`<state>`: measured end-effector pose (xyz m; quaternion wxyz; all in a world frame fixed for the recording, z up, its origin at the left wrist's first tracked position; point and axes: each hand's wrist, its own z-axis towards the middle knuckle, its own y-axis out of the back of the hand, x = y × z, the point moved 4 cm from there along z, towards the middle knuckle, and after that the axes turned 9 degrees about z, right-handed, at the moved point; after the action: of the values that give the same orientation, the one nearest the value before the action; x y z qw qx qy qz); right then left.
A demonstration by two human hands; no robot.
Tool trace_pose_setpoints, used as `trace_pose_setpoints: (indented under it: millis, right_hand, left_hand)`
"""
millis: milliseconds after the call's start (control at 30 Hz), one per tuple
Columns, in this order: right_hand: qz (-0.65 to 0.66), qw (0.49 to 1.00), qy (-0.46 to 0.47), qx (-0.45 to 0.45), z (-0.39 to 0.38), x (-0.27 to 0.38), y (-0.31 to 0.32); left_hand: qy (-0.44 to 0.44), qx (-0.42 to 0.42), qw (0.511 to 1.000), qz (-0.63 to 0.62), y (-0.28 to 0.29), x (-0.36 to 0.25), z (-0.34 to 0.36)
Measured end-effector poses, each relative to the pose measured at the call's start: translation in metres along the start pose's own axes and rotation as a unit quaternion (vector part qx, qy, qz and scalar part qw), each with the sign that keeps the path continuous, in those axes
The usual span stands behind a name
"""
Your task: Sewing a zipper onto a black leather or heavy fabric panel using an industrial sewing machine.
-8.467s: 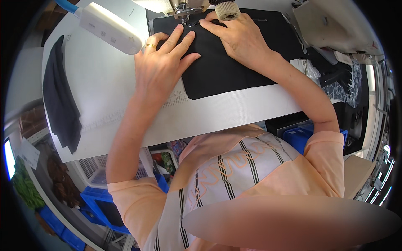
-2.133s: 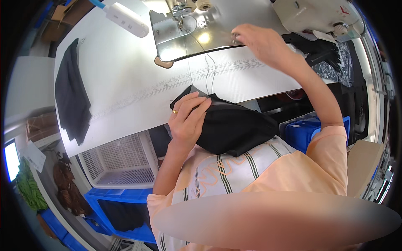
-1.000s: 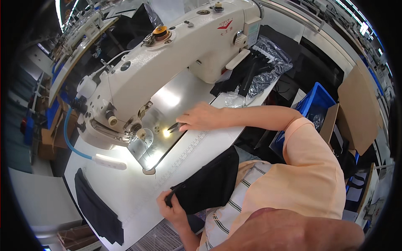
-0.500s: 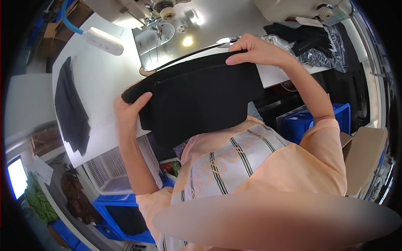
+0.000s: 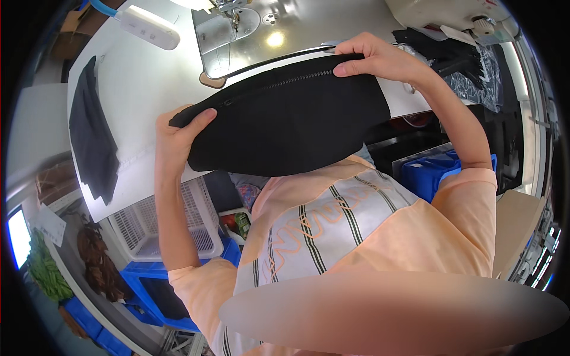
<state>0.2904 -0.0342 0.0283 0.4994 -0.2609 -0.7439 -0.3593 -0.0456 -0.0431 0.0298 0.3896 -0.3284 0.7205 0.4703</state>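
Note:
A black fabric piece with a zipper [image 5: 291, 127] is stretched between my hands, above the near edge of the table. Along its upper part runs the zipper [image 5: 279, 83], its pull near the left end. My left hand [image 5: 183, 133] grips the left top corner, thumb on the front. At the upper right, my right hand [image 5: 374, 59] pinches the top edge, thumb on the front and fingers behind. The fabric's lower edge hangs in front of my shirt.
Beyond the fabric is a sewing machine [image 5: 234, 24] with a metal bed plate [image 5: 297, 29]. Dark cloth [image 5: 94, 139] lies on the white table's left. At right are black zipper strips [image 5: 451, 56] on clear plastic. Below stand a white basket [image 5: 172, 222] and blue crates [image 5: 160, 291].
The fabric has moved slightly up and to the right, and its lower edge has risen. The zipper shows more plainly. Both hands keep their hold.

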Motion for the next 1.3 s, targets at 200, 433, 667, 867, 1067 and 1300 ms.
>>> trace_pose_setpoints:
  millis: [200, 433, 667, 867, 1067, 1300]
  right_hand:
    - [-0.020, 1.000, 0.013, 0.014, -0.003, 0.011, -0.001]
    - [-0.025, 1.000, 0.005, -0.012, -0.005, 0.012, -0.005]
    - [-0.065, 0.997, 0.022, -0.044, -0.011, 0.009, -0.011]
    - [-0.015, 0.995, 0.013, -0.100, -0.005, 0.015, -0.017]
    - [-0.271, 0.867, 0.227, -0.350, -0.029, 0.017, -0.001]
    - [-0.410, 0.812, 0.189, -0.370, -0.033, -0.027, 0.018]
  left_hand:
    - [0.015, -0.023, 1.000, -0.009, 0.000, 0.003, -0.001]
    - [0.015, -0.034, 0.999, -0.011, -0.004, -0.008, -0.002]
    - [0.016, -0.058, 0.998, -0.025, -0.004, -0.002, -0.004]
    - [0.065, -0.070, 0.995, -0.020, 0.018, 0.001, -0.007]
    - [-0.043, -0.228, 0.935, 0.269, 0.072, 0.023, -0.026]
    - [-0.198, -0.189, 0.918, 0.289, 0.012, -0.022, -0.021]
